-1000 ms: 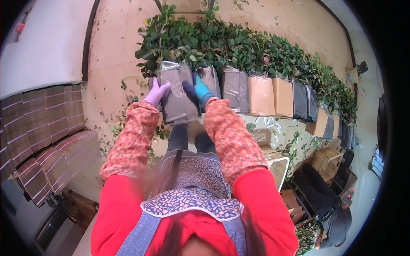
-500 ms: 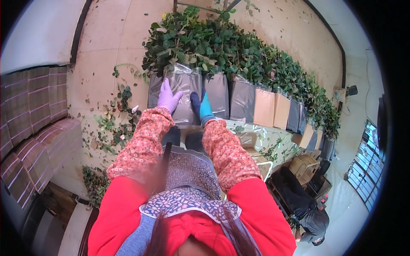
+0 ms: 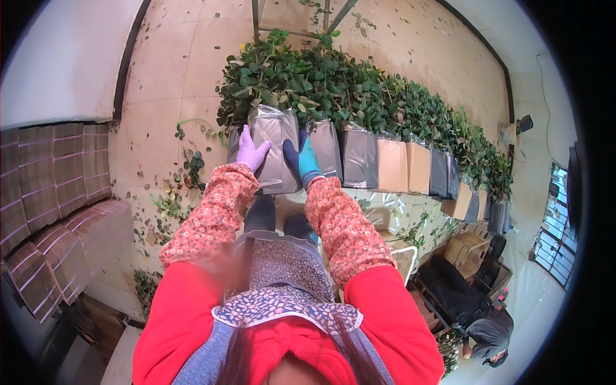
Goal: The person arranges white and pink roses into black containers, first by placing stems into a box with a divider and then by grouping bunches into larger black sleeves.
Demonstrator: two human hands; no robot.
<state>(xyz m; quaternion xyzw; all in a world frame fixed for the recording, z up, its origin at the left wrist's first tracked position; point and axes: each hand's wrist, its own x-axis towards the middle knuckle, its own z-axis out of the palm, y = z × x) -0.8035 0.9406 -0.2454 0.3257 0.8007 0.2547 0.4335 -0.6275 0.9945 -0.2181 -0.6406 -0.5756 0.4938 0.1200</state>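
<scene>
My left hand [image 3: 251,150] in a purple glove and my right hand [image 3: 301,154] in a teal and dark blue glove grip either side of a grey wrapped bundle [image 3: 273,154] with clear plastic round it. Green leafy stems [image 3: 289,74] show beyond its top. The bundle lies at the left end of a row of similar wrapped bundles, some grey [image 3: 358,157], others tan [image 3: 391,167].
Stacked flat cardboard with pale bands [image 3: 61,173] is at the left. Metal bars [image 3: 289,29] show beyond the leaves. Loose leaves [image 3: 163,205] lie on the floor. At the lower right are a person in dark clothes [image 3: 487,333] and a crate [image 3: 463,253].
The held bundle now looks smaller and farther from me, lined up with the row. Both hands went with it and still grip its sides. The whole view has also shifted.
</scene>
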